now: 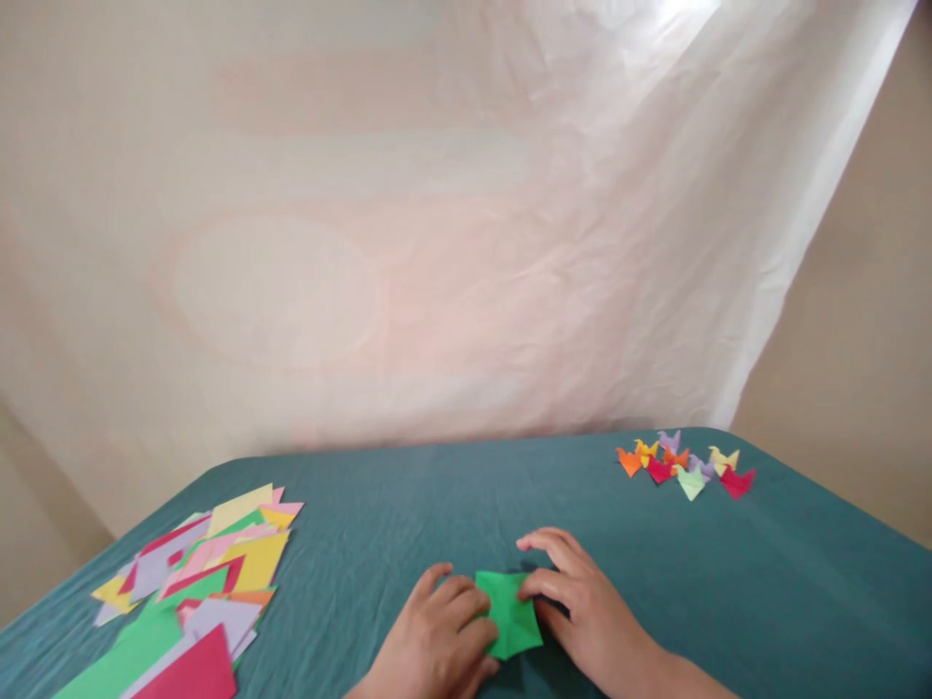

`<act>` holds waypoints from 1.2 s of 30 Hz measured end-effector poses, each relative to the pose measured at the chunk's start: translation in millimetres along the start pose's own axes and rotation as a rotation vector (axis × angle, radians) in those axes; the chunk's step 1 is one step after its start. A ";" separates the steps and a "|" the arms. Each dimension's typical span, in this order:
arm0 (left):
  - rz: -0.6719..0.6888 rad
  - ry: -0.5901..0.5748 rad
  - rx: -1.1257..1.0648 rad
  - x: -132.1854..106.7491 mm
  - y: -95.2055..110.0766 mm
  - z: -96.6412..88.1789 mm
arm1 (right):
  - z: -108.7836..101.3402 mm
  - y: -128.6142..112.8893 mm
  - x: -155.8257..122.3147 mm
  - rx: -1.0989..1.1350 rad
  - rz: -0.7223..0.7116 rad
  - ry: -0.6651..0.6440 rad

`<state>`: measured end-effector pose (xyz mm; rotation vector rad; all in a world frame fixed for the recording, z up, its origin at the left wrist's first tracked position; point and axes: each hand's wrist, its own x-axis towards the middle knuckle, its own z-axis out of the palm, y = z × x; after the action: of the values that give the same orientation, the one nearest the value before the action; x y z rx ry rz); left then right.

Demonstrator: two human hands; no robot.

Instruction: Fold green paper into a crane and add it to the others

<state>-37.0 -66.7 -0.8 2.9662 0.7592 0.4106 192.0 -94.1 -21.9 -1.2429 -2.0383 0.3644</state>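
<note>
Head, grn ppr (511, 621), btwn hands (444, 629) (582, 602)

A small, bright green paper (515, 623), nearly square and creased, is at the worktop's (364, 524) near part, about midway across.

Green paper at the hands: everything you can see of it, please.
The green paper is a small, bright green, thin-looking piece, roughly four-sided in outline, with faint crease lines and slightly uneven edges. It sits at the near middle of the teal-covered table, between the two hands. Fingers of the left hand cover part of its left side; the right hand has fingers at its right side. Whether it lies fully flat is unclear.
</note>
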 end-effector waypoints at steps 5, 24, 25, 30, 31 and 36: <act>-0.127 0.058 -0.036 -3.4 0.1 -9.2 | 0.1 -11.2 -3.5 -0.037 -0.093 -0.047; -0.539 0.116 -0.294 -0.7 -5.6 -0.6 | 6.3 0.2 -1.8 -0.015 0.151 0.004; -0.533 0.113 -0.305 -0.4 -5.5 -0.4 | 6.1 -0.7 -1.6 -0.003 0.149 -0.005; -0.498 0.149 -0.403 1.9 -7.0 3.3 | 8.3 -1.7 -0.3 0.079 0.131 -0.020; -0.505 0.161 -0.440 2.5 -7.2 3.9 | 9.1 -0.9 -0.2 0.102 0.139 -0.005; -0.579 0.189 -0.597 4.8 -5.2 4.2 | 14.6 5.4 -0.8 0.174 0.256 0.066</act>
<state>-34.2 -59.8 -4.3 2.0672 1.2039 0.7180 185.6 -90.3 -35.6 -1.3894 -1.7547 0.6001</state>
